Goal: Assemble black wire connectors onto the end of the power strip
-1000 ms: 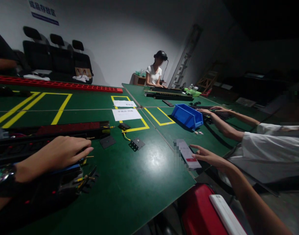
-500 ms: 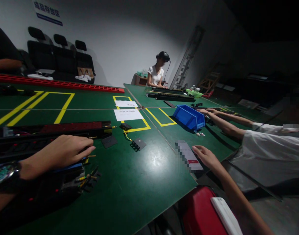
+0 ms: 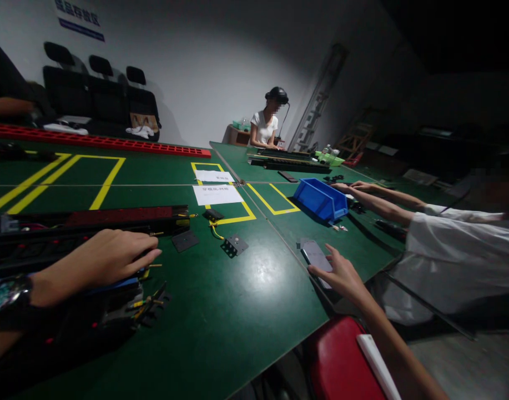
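At the left, my left hand (image 3: 112,255) lies over a black rail assembly (image 3: 38,250), its fingers bent down and close together. Whatever is under those fingers is hidden. A thin brass-coloured pin shows by the fingertips. On the right side, my right hand (image 3: 339,272) has its thumb across one long edge of a phone (image 3: 317,256) and its fingers at the other edge. The phone is at the table's edge, its side visible. Between my hands lie a black perforated bracket (image 3: 235,244), a flat black plate (image 3: 185,240) and a small black part with a yellow cable (image 3: 213,215).
A blue bin (image 3: 321,200) stands beyond the phone. A co-worker's arms (image 3: 379,203) reach in from the right. Paper sheets (image 3: 218,194) lie mid-table, and a red rail (image 3: 112,141) runs along the back left. A red stool (image 3: 341,355) is below the near edge.
My right hand has moved left onto the phone, its thumb now across it. The phone's bright screen has dimmed and its angle has changed. My left hand has hardly moved.
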Tool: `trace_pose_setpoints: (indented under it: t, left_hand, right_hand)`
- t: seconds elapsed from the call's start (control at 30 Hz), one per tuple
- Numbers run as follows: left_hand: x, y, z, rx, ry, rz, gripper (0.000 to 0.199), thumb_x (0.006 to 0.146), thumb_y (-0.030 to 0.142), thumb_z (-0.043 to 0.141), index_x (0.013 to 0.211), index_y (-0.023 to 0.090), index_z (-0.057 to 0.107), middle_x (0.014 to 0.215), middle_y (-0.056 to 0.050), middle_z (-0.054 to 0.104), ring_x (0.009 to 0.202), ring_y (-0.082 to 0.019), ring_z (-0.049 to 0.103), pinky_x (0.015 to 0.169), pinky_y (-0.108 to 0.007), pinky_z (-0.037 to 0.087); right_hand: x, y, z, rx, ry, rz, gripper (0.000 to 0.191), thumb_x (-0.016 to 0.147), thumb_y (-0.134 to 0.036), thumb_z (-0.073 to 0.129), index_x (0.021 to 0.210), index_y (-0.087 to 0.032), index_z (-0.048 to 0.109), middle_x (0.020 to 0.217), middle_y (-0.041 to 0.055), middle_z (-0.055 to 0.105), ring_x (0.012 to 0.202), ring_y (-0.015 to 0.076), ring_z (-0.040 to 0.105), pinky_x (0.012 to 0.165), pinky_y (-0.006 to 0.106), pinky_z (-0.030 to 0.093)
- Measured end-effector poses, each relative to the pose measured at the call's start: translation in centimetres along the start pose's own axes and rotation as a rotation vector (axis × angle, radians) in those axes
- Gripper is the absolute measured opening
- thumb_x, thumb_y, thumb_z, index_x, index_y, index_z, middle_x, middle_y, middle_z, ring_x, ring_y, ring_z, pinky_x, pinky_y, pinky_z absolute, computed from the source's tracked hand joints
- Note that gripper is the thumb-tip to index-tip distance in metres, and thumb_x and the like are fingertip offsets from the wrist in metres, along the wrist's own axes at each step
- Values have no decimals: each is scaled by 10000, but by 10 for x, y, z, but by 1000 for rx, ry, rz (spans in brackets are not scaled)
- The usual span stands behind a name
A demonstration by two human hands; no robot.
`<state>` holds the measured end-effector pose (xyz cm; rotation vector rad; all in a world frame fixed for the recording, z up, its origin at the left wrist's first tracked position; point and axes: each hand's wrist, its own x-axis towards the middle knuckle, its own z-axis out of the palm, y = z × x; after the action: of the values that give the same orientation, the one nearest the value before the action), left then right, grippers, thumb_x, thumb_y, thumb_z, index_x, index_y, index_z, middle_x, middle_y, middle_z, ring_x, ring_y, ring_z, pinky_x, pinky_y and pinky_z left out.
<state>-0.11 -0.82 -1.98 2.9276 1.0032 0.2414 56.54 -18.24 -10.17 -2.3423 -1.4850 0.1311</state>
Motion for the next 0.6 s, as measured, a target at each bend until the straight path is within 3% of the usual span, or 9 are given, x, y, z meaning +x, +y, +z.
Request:
trace_pose_setpoints:
  t: [0.17,0.4,0.6]
  left_hand:
    - [0,1,-1,5,-7,-4,394,1029,442,429,838,233,702,823,-61,760,724,-236,674,660,-330,424]
    - [1,3,-2,-4,-8,-5,418,1031,440,403,821,226,694,799,-76,749,697,-241,672,658,-348,432]
    - [0,5,-4,19,-28,-14,447,1038,445,377,850,219,714,841,-96,769,727,-261,701,670,-374,443]
  right_hand:
    - [3,-3,0,35,-5,-5,1005,833,-689,657,1617,-136,356,1394,275,646,1205,442,658,931,495,532]
    - [10,-6,1,94,-16,-13,979,811,-674,686,1601,-178,387,1364,247,668,1141,411,701,922,476,543]
    - [10,-6,3,101,14,-24,1009,810,-675,677,1607,-132,379,1365,263,665,1121,404,713,909,454,544]
